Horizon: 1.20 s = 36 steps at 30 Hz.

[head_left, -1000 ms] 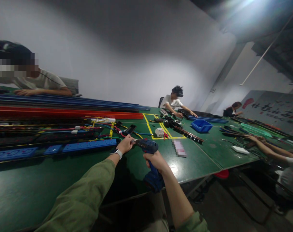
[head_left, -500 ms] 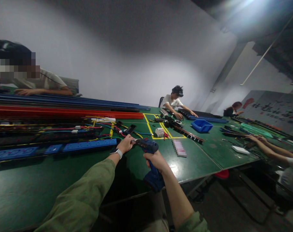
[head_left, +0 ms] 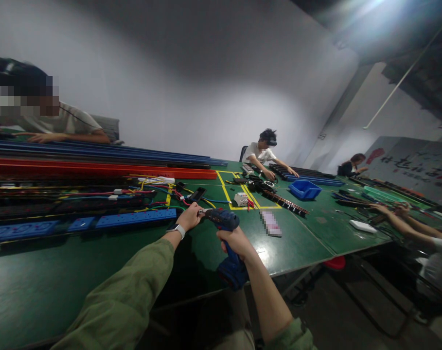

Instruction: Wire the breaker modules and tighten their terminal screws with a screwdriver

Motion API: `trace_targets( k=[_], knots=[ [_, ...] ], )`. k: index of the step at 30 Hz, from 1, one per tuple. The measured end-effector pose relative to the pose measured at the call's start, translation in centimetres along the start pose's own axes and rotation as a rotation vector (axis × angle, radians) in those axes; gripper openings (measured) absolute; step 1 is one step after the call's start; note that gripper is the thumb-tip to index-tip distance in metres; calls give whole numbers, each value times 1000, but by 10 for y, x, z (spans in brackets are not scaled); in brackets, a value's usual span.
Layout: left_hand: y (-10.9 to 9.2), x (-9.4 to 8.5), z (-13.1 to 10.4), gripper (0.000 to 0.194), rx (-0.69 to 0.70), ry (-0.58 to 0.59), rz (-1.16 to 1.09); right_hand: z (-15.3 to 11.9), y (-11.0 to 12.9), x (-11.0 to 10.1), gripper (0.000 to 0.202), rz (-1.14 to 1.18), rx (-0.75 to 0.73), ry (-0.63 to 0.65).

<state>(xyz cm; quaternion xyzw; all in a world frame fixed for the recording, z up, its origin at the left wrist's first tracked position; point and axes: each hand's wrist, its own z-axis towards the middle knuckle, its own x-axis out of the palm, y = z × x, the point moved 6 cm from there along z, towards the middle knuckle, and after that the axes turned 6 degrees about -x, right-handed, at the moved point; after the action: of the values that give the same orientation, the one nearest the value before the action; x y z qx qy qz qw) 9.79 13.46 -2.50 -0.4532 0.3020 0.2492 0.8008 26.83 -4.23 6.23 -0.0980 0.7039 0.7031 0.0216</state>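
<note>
My right hand [head_left: 235, 241] is wrapped round the handle of a dark blue cordless drill [head_left: 225, 219], whose tip points left. At that tip my left hand [head_left: 189, 217] has its fingers pinched together; whatever they hold is too small or hidden to make out. A long blue power strip [head_left: 136, 218] with sockets ends close to the left wrist. Just beyond the left hand lie a black module [head_left: 196, 195] and loose coloured wires [head_left: 155, 183].
A red channel [head_left: 191, 174] and blue rails [head_left: 148, 154] lie beyond the strip. Right of the drill are a breaker block [head_left: 241, 199], a phone-like slab [head_left: 270, 223], a copper-coloured bar [head_left: 284, 201] and a blue bin [head_left: 304, 189]. Other people sit around the green table [head_left: 304, 245].
My hands and the drill stay almost in place. A co-worker's hands at the right edge have shifted slightly.
</note>
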Motion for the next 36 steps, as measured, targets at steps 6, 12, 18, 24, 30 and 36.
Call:
trace_targets(
  k=[6, 12, 18, 24, 30, 36],
  knots=[
    [-5, -4, -4, 19, -23, -2, 104, 1, -4, -1, 14, -8, -3, 8],
    [-11, -9, -8, 21, -65, 19, 177, -1, -1, 1, 19, 21, 8, -2],
    [-17, -15, -12, 23, -103, 58, 175, -7, 4, 0, 14, 8, 1, 4],
    [-16, -16, -10, 21, -125, 42, 59, -29, 4, -14, 19, 17, -121, 16],
    [-7, -16, -5, 25, -115, 83, -146, -34, -8, -26, 31, 31, -251, 14],
    [1, -21, -10, 29, -150, 34, -312, 7, -21, -31, 33, 52, -368, -217]
  ],
)
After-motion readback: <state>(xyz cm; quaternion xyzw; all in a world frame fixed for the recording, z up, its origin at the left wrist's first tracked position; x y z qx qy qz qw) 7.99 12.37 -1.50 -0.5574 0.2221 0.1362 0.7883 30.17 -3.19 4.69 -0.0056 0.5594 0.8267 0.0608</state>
